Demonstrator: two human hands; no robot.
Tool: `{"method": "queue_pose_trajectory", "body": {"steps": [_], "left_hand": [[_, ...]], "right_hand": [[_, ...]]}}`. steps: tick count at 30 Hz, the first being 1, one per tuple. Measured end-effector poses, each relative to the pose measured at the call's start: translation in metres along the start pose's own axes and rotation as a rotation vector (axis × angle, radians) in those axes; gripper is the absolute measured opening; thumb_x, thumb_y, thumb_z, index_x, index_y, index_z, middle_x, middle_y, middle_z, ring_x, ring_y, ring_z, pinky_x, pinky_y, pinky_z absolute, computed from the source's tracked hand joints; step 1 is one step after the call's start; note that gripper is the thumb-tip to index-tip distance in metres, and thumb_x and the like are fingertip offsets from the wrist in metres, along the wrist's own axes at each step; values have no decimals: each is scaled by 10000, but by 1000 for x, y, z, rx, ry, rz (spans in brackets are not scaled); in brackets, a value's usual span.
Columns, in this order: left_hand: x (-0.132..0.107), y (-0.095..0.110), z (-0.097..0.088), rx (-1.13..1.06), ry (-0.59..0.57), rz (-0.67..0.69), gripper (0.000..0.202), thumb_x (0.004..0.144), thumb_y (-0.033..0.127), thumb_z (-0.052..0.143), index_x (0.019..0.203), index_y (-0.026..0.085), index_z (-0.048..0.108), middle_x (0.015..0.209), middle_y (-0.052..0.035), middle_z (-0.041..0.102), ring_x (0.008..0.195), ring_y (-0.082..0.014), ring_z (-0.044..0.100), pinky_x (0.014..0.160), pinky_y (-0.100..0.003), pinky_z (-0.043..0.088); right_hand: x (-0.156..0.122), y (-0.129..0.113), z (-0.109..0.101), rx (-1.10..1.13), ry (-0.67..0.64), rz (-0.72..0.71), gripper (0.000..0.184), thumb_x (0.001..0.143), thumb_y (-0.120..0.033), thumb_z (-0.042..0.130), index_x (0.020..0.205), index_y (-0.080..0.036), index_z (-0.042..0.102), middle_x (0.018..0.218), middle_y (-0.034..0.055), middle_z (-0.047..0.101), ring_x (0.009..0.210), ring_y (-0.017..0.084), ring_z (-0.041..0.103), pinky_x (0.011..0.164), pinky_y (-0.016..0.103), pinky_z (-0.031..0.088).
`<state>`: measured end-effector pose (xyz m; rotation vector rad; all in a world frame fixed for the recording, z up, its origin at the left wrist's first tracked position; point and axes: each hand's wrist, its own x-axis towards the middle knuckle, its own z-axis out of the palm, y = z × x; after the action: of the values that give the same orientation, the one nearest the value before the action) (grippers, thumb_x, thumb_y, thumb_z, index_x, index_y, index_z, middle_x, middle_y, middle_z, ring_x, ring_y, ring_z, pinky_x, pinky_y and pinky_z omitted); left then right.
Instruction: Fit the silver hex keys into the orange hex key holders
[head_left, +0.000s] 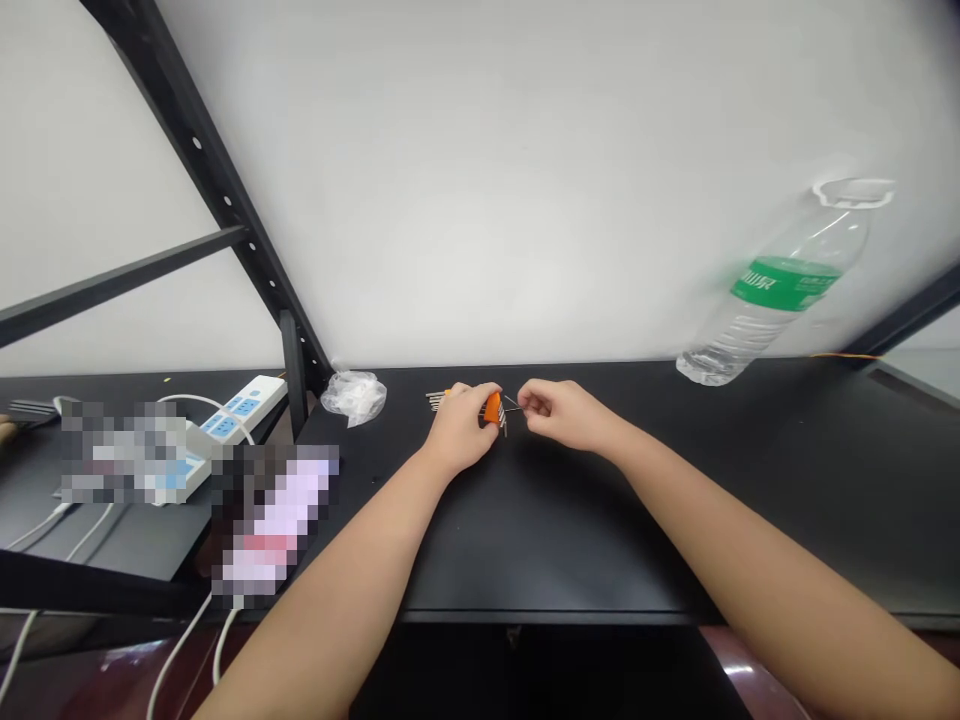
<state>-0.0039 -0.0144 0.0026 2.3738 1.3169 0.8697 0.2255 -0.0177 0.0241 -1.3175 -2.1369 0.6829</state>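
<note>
The left hand point(461, 428) is curled, its thumb and fingers pinching one small orange piece with a black-and-white striped end point(493, 408), which sits just above the black surface point(600, 520) near its back edge. Several thin metal leads point(436, 400) stick out to the left past the left hand's fingers, though their exact number is too small to count. The right hand point(559, 415) is just beside the left without touching it, with its thumb and forefinger pressed together on one fine wire point(512, 402) that runs from the orange piece. Its other fingers are loosely curled. To the left of the hands lies one crumpled transparent plastic bag point(354, 397). Far to the right stands one transparent plastic water bottle with a green label point(780, 290), well apart from both hands and capless, with only a white neck ring at its top. Further left, on a lower dark shelf, is one white power strip with blue sockets point(240, 420). Two pixelated patches point(124, 450) hide whatever lies near it, and two white cables point(187, 640) hang below. One black perforated steel upright point(202, 170) rises against the white wall point(487, 200) behind the surface.
</note>
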Motion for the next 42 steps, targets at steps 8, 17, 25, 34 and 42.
{"method": "queue_pose_trajectory", "body": {"steps": [8,17,25,34,42], "left_hand": [[0,-1,0,-9,1,13,563,803,126,649,1348,259,610,1157,-54,693,1165,-236,587,1041,-413,513],[0,-1,0,-32,-10,-2,570,803,130,652,1358,253,611,1162,-58,686,1172,-235,588,1051,-401,515],[0,3,-2,-4,-50,34,540,823,150,653,1347,278,620,1167,-45,700,1168,-249,577,1056,-418,501],[0,-1,-1,-18,5,19,553,806,162,679,1349,250,622,1160,-50,700,1146,-236,599,1038,-397,516],[-1,5,-3,53,-21,38,494,816,243,723,1306,261,655,1190,-35,731,1095,-251,622,1033,-422,498]], "right_hand": [[1,9,6,196,3,58,177,804,-270,609,944,-222,707,793,1,670,693,159,581,658,291,460],[1,3,4,291,6,108,174,810,-275,627,945,-216,721,770,6,666,650,156,592,606,284,467],[0,1,3,293,-2,144,189,831,-312,645,953,-219,756,710,16,673,590,163,586,536,282,450],[-1,-2,-2,325,3,177,182,844,-294,645,966,-210,751,725,17,666,618,160,609,551,273,473],[2,-2,3,654,61,267,219,817,-372,770,902,-179,713,629,0,591,544,122,523,491,256,429]]}}
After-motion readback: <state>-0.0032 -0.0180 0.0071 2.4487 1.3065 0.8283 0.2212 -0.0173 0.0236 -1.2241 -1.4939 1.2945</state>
